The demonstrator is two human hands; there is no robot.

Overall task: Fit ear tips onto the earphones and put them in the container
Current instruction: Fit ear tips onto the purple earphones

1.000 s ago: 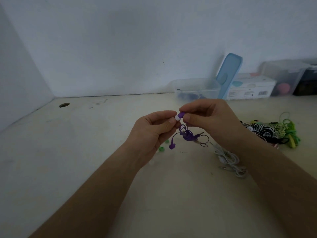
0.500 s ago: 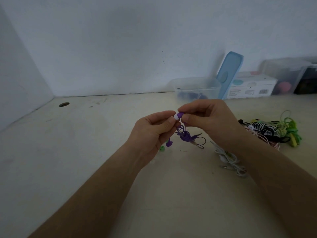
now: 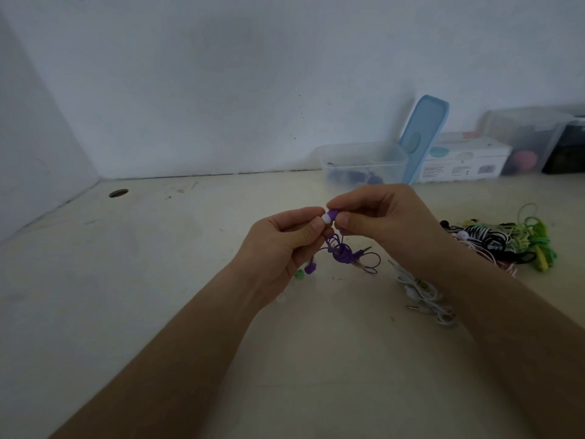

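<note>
Earbud (image 3: 333,213) lies level, right hand (image 3: 386,220) pinching it, left hand (image 3: 278,245) pinching its leftward tip (image 3: 326,218).

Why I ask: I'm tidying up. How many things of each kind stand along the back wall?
Clear plastic containers: 2 (open container, right-hand tub)
Light blue plastic lid, leaning upright: 1
White cardboard box: 1
Black box, cut off by the frame edge: 1
Total: 5

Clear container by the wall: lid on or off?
Off. The clear container has no cover on top; the blue lid stands tilted at its right side.
</note>
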